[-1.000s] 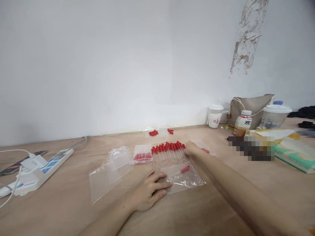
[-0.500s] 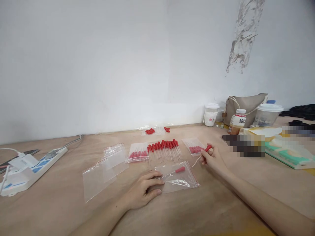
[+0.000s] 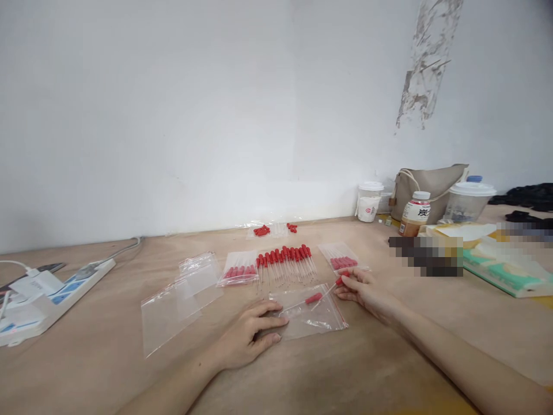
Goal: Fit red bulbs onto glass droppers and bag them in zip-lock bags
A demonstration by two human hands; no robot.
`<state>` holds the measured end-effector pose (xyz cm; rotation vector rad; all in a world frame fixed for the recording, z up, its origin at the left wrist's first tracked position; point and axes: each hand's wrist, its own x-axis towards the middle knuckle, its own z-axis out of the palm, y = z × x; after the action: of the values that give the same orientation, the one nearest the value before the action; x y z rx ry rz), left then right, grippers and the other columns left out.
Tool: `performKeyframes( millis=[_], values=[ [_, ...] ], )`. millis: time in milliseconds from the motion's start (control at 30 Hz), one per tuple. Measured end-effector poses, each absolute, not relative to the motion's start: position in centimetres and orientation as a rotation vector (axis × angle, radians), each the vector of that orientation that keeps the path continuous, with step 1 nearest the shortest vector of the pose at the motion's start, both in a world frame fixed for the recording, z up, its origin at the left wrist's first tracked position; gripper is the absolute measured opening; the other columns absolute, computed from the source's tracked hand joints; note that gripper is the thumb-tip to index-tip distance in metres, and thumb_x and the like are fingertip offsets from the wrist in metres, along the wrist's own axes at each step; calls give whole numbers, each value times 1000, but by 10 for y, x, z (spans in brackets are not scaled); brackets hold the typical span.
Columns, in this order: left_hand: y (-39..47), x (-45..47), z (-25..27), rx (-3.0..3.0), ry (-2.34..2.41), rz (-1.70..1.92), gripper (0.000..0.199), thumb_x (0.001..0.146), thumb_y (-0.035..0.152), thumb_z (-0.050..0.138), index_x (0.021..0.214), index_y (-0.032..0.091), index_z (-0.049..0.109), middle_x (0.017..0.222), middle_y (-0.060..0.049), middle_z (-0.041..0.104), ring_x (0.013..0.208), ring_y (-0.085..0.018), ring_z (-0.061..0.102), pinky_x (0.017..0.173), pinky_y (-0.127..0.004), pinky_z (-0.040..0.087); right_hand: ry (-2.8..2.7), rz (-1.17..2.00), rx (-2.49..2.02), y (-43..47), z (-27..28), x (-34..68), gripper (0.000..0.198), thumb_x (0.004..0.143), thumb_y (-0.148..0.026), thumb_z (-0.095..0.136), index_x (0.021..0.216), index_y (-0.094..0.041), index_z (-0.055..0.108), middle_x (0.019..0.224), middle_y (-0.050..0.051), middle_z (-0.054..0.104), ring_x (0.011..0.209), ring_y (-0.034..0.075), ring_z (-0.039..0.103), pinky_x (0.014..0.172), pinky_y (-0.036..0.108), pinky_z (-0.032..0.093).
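Note:
My right hand (image 3: 360, 291) pinches the red bulb of a glass dropper (image 3: 341, 280); its thin clear stem slants down to the left, over the right part of a clear zip bag (image 3: 298, 328). One dropper with a red bulb (image 3: 313, 298) lies in or on this bag. My left hand (image 3: 257, 331) rests with fingers spread, fingertips on the bag's left edge. Behind the bag, several red-bulbed droppers (image 3: 285, 256) lie side by side. A filled zip bag of droppers (image 3: 237, 268) lies at their left and another filled bag (image 3: 339, 256) at their right.
Flat, overlapping zip bags (image 3: 168, 320) lie left of my left hand. Loose red bulbs (image 3: 261, 230) are near the wall. A power strip (image 3: 64, 302) stands far left. To the right are a lidded cup (image 3: 369, 202), a bottle (image 3: 415, 214), a grey pouch (image 3: 432, 181) and a green-white pack (image 3: 496, 271).
My right hand has moved left and slightly down with the dropper, bringing its stem over the bag. My left hand has stayed in place on the bag's edge.

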<state>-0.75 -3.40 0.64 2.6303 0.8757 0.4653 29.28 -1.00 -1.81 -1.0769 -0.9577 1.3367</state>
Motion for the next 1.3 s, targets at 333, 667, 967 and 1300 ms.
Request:
performKeyframes(
  millis=[333,667,967,1300],
  values=[
    [-34,-6,7,2599,876,482,31,85,32,47,115,31,53,126,-2,46,116,-21,41,98,-38,32,-819,1052,-1230,1,-5,325,8,80,-14,41,82,-21,42,64,-2,52,50,8,55,52,20,50],
    [-36,-5,10,2626,881,461,32,85,31,46,116,30,52,126,-2,46,115,-21,41,97,-38,33,-850,1262,-1155,-13,-11,297,10,77,-14,47,80,-21,42,66,-1,56,57,10,60,63,26,52],
    [-35,-7,8,2630,887,443,34,85,30,46,119,32,49,127,-2,44,116,-21,39,98,-38,32,-1719,833,-1283,-17,-17,300,22,65,-35,63,72,-16,55,64,-1,56,57,10,49,52,22,40],
    [-34,-6,9,2652,865,425,32,86,31,45,118,33,50,128,-1,44,118,-21,37,100,-40,28,-1992,629,-1191,-17,-19,282,17,71,-31,56,70,-19,67,71,1,60,72,15,53,69,26,41]
  ],
)
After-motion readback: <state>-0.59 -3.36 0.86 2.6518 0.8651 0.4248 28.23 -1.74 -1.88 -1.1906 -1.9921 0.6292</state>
